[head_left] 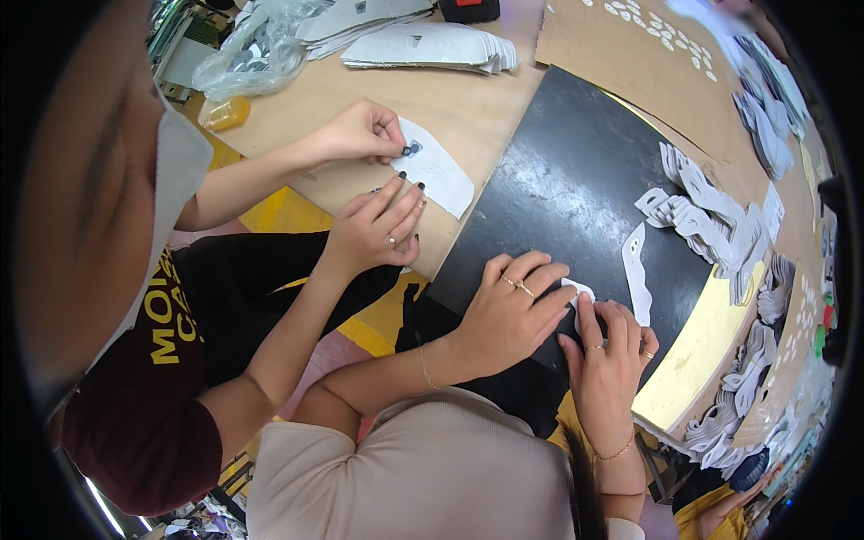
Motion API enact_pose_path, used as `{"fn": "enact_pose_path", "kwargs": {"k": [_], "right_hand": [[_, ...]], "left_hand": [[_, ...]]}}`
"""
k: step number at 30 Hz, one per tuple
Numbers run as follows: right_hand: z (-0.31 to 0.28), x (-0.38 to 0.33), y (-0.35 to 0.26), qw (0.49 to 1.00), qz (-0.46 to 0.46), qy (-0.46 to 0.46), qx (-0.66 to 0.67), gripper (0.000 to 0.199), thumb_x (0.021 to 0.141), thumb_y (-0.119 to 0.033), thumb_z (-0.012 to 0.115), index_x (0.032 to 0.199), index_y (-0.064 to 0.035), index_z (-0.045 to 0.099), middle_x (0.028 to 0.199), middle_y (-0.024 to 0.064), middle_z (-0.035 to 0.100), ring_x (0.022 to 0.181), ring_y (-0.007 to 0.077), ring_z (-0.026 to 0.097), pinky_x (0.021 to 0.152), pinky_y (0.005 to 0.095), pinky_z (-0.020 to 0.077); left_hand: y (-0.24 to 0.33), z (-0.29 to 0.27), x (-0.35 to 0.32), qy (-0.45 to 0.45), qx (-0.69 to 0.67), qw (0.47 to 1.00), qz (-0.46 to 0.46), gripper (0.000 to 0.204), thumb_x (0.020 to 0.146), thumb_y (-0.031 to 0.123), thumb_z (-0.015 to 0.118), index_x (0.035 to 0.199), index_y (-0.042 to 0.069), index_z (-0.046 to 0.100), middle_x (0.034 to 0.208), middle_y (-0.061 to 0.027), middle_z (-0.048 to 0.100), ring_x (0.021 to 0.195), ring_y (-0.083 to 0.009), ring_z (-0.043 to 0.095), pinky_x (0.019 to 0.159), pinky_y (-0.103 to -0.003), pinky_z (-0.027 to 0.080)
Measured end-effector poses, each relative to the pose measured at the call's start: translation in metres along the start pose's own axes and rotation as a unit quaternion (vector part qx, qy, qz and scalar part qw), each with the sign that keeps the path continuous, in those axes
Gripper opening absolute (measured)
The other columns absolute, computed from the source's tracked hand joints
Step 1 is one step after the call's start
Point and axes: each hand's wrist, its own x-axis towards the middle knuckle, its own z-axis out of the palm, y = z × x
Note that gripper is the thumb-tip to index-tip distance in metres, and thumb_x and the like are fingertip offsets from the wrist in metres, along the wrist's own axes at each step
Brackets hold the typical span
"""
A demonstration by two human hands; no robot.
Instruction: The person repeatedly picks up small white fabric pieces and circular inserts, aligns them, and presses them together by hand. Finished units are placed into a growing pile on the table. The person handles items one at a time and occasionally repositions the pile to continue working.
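Note:
Over the near part of a black board, both my hands are on a small white cut piece, mostly covered by my fingers. My left hand, with rings on it, has its fingertips at the left edge of this piece; its thumb is hidden. From the right, my right hand presses bent fingers onto the piece, the thumb below. A curved white strip with small holes lies on the board just beyond my right hand.
At left, a co-worker's hands work on a white panel. Stacked curved white pieces lie on the board's right side. Panel stacks, a plastic bag, a yellow container and a cardboard sheet are farther off.

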Motion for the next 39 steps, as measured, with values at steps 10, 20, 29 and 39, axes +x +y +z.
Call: {"fn": "enact_pose_path", "kwargs": {"k": [10,20,29,39], "right_hand": [[-0.001,0.0,0.002,1.0,-0.005,0.006,0.002,0.059,0.083,-0.021,0.082,0.138,-0.009,0.064,0.124,0.0071,0.06,0.123,0.026,0.056,0.102,0.0462,0.0324],[0.0,0.0,0.001,1.0,0.0,0.006,0.012,0.062,0.081,-0.019,0.083,0.139,-0.0094,0.064,0.124,0.0084,0.059,0.123,0.0275,0.056,0.103,0.0462,0.0337],[0.0,-0.001,0.001,1.0,-0.002,0.006,0.011,0.062,0.081,-0.019,0.083,0.14,-0.0093,0.064,0.124,0.0085,0.059,0.124,0.0276,0.055,0.104,0.0462,0.0331],[0.0,0.0,0.001,1.0,-0.003,0.011,0.013,0.06,0.081,-0.018,0.083,0.137,-0.0099,0.064,0.125,0.0075,0.059,0.124,0.0268,0.055,0.105,0.0469,0.0323]], "left_hand": [[-0.001,-0.003,0.0,0.008,-0.037,0.999,-0.011,0.023,0.088,0.011,0.074,0.11,0.004,0.071,0.127,-0.0096,0.062,0.124,-0.0286,0.055,0.1,-0.046,0.041],[-0.003,-0.004,0.006,0.006,-0.059,0.998,-0.026,0.018,0.087,0.01,0.073,0.104,0.004,0.071,0.124,-0.0089,0.062,0.121,-0.0281,0.055,0.099,-0.045,0.04],[-0.004,-0.002,0.005,0.015,-0.057,0.998,-0.024,0.017,0.088,0.01,0.073,0.103,0.004,0.07,0.123,-0.0092,0.062,0.121,-0.0278,0.055,0.099,-0.045,0.04],[-0.003,0.001,0.01,-0.005,-0.056,0.993,-0.099,0.015,0.09,0.021,0.076,0.101,0.012,0.072,0.124,-0.0085,0.057,0.119,-0.0315,0.049,0.099,-0.047,0.034]]}}
